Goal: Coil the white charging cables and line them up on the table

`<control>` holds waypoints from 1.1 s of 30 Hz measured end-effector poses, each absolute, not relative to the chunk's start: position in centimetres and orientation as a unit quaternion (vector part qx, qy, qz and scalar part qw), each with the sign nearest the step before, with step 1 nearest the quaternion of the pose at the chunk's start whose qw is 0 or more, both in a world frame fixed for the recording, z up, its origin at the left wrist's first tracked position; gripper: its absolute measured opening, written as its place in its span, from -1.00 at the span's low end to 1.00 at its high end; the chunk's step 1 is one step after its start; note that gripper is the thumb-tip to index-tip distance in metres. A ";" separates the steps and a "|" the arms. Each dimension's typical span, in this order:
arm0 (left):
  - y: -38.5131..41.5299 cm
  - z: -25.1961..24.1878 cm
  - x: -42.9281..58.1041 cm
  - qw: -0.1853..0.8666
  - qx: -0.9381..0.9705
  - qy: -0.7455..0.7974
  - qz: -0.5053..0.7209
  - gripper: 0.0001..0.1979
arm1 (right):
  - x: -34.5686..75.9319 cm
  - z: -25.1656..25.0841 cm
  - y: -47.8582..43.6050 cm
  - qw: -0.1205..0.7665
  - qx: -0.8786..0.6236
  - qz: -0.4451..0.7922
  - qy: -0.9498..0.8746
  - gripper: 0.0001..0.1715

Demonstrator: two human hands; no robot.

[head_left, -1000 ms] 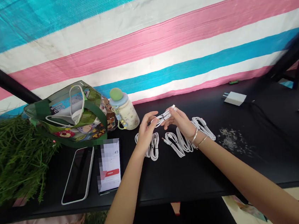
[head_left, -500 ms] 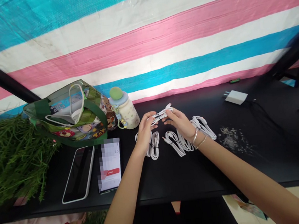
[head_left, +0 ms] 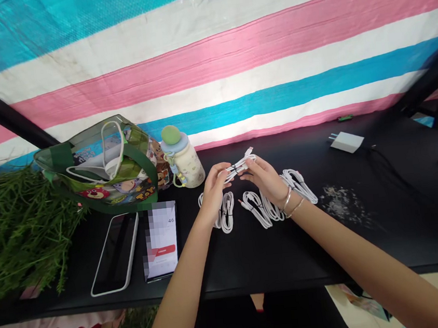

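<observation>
Holding a white cable bundle (head_left: 238, 168) above the bench (head_left: 276, 262), with both hands closed on it. The left hand (head_left: 214, 191) is gripping one end and the right hand (head_left: 265, 180) the other, fingers near each other but not touching. A black tie (head_left: 234, 168) is cinching the bundle's middle, and a plug (head_left: 249, 151) is pointing up and away. The step in hand looks like working over this tied bundle. Below the hands, four more tied coils (head_left: 262, 206) are lying in a loose row, the nearest touching neither wrist. With both hands occupied, the next move appears to call for one hand releasing or shifting its hold.

Off to the left, a clear tote (head_left: 102, 168), a bottle (head_left: 183, 162), and two phones (head_left: 115, 254) are sitting on the bench. To the right, a charger (head_left: 346, 141) is resting near scattered grit (head_left: 343, 204).
</observation>
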State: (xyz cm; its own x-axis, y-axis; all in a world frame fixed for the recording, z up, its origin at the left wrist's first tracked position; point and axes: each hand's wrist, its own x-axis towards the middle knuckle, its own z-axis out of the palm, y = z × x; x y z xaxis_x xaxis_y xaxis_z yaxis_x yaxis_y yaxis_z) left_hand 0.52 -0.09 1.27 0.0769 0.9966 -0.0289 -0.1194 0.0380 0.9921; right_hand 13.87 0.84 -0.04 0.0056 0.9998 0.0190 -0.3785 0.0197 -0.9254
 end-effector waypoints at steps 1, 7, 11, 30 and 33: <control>-0.1 1.3 0.5 0.550 0.483 0.458 0.505 -0.89 | 13.9 0.0 0.8 0.597 -0.388 0.575 -0.403 -0.51; 0.0 1.2 0.5 0.520 0.501 0.458 0.518 -0.89 | 14.0 -0.2 1.1 0.605 -0.382 0.565 -0.412 -0.53; 0.0 1.3 0.4 0.535 0.521 0.419 0.518 -0.82 | 14.2 -0.4 1.4 0.610 -0.372 0.597 -0.365 -0.49; 0.0 1.4 0.3 0.497 0.568 0.384 0.532 -0.81 | 14.5 -0.5 1.7 0.579 -0.352 0.660 -0.325 -0.52; -0.1 1.6 0.4 0.492 0.582 0.377 0.526 -0.83 | 14.4 -0.5 1.7 0.572 -0.350 0.666 -0.327 -0.54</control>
State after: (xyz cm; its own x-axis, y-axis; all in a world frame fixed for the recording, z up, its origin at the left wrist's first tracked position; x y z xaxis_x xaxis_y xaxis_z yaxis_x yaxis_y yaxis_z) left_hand 0.45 -0.13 1.57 0.1631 0.9568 0.2407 -0.0787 -0.2306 0.9699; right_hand 14.44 1.66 -0.48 -0.1008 0.9907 -0.0913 -0.5334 -0.1313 -0.8356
